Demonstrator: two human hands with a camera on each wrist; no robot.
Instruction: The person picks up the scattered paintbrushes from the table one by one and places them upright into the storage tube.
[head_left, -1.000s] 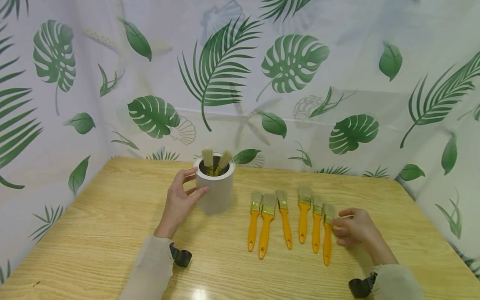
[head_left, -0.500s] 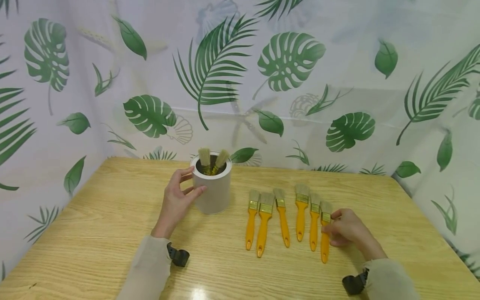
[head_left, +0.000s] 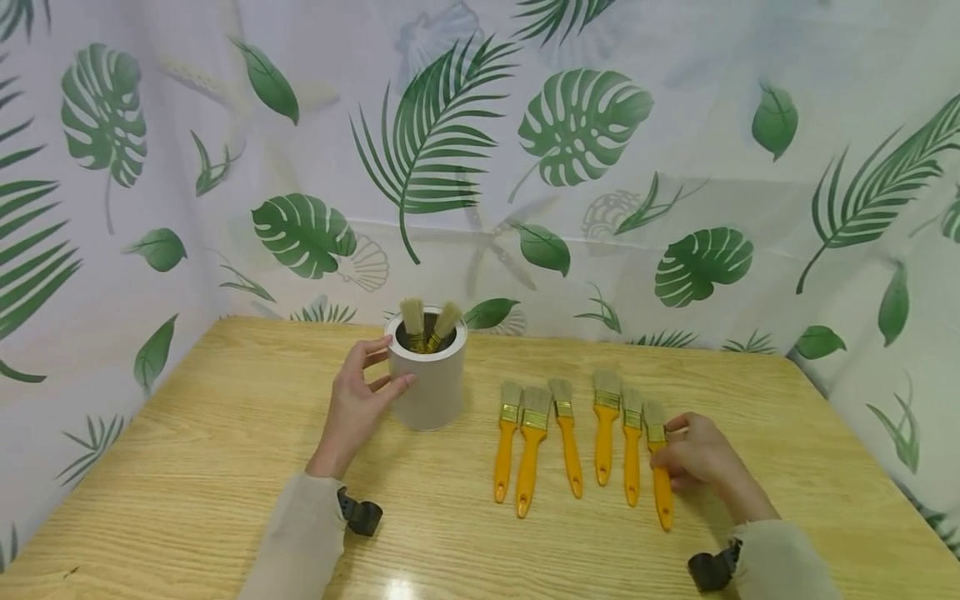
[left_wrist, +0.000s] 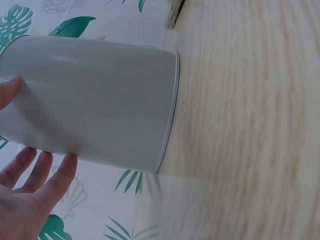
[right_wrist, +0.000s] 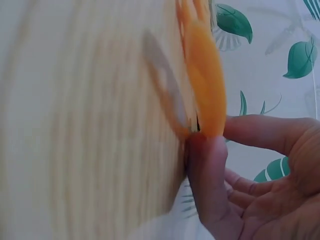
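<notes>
Gripping the can (head_left: 431, 396) between curled left-hand (head_left: 356, 404) fingers and thumb, my right hand (head_left: 699, 454) pinches one paintbrush (head_left: 662, 492); two brushes (head_left: 413, 320) are inside, five other brushes (head_left: 528, 457) remain on the worktop (head_left: 225, 417).

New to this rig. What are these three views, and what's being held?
No robot: a person works bare-handed. The head view looks forward and down; the left wrist camera and right wrist camera each watch that side's work. On the wooden table stands a grey can with two brushes inside, bristles up. To its right is a row of six orange-handled brushes. The left hand's grip holds the can; the right hand's grip pinches the row's rightmost brush.
</notes>
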